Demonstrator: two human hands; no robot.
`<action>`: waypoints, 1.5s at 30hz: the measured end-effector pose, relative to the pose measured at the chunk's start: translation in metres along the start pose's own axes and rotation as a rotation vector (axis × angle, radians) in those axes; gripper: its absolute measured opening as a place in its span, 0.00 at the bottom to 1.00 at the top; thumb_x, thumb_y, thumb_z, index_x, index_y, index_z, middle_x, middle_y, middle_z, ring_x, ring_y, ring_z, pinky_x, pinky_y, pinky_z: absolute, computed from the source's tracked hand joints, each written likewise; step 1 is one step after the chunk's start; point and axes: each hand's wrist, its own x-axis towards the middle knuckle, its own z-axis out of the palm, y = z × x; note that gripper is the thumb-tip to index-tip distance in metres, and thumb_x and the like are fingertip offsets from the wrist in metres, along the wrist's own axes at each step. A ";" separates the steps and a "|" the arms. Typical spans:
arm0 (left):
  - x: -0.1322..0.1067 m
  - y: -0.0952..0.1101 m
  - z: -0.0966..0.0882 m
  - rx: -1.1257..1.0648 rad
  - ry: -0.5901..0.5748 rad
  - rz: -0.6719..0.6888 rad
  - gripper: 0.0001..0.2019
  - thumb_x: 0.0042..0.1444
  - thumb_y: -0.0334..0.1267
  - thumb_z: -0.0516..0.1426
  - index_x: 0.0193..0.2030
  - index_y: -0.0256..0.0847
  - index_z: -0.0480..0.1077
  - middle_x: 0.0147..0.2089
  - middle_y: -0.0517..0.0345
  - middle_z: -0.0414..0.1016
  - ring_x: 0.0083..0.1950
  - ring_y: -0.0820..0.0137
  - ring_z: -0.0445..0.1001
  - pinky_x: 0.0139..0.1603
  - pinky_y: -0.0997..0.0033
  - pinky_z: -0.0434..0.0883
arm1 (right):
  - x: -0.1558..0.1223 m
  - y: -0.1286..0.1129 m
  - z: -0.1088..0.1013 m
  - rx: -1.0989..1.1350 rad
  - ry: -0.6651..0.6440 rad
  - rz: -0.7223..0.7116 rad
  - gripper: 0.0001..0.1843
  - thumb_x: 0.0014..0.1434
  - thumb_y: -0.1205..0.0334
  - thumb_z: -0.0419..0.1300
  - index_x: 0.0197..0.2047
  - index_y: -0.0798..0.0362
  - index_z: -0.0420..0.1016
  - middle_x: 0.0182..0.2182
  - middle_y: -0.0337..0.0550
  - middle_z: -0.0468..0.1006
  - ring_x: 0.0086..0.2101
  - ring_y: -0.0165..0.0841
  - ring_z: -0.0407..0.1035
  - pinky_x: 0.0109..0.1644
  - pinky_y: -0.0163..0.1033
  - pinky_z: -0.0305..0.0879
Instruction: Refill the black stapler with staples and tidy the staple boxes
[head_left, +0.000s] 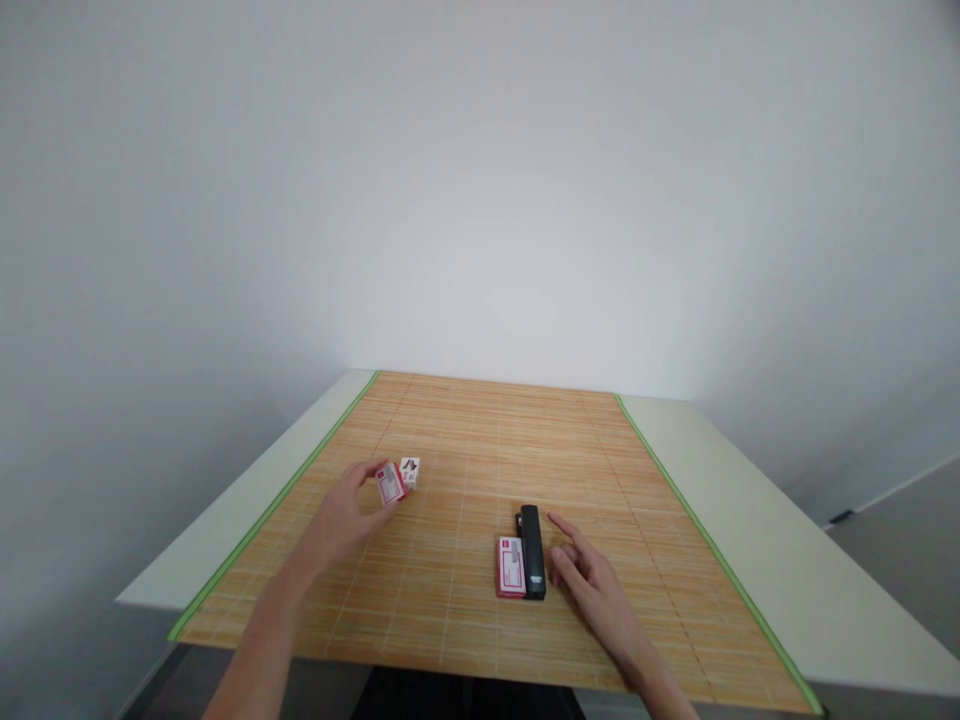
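Note:
My left hand is closed on a small red and white box, tilted up off the bamboo mat. A second small white box stands right beside it, touching or nearly so. My right hand lies flat on the mat with fingers spread, holding nothing, just right of a black stapler. Another red and white box lies flat against the stapler's left side.
The mat, edged in green, covers a pale table set against a plain white wall. Bare mat stretches behind the objects. The table's near edge runs just below my forearms.

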 end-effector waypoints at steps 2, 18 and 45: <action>-0.005 0.043 0.012 -0.088 -0.015 0.074 0.31 0.56 0.47 0.65 0.65 0.46 0.66 0.64 0.51 0.72 0.60 0.56 0.74 0.63 0.52 0.72 | 0.000 0.000 0.000 -0.029 0.000 -0.007 0.36 0.69 0.38 0.53 0.73 0.48 0.60 0.28 0.36 0.72 0.30 0.35 0.66 0.37 0.40 0.62; -0.041 0.140 0.100 -0.362 -0.448 0.154 0.30 0.50 0.37 0.70 0.61 0.53 0.72 0.59 0.54 0.74 0.61 0.57 0.72 0.64 0.57 0.69 | -0.001 -0.004 0.006 -0.132 -0.070 -0.065 0.22 0.67 0.43 0.59 0.54 0.51 0.74 0.27 0.35 0.73 0.28 0.33 0.67 0.33 0.37 0.61; 0.028 0.055 0.118 -0.436 -0.338 -0.344 0.25 0.52 0.56 0.66 0.48 0.39 0.77 0.34 0.53 0.82 0.29 0.67 0.78 0.28 0.70 0.73 | -0.003 -0.011 0.006 -0.216 -0.025 -0.088 0.25 0.69 0.40 0.55 0.55 0.50 0.76 0.25 0.37 0.74 0.28 0.36 0.69 0.34 0.39 0.63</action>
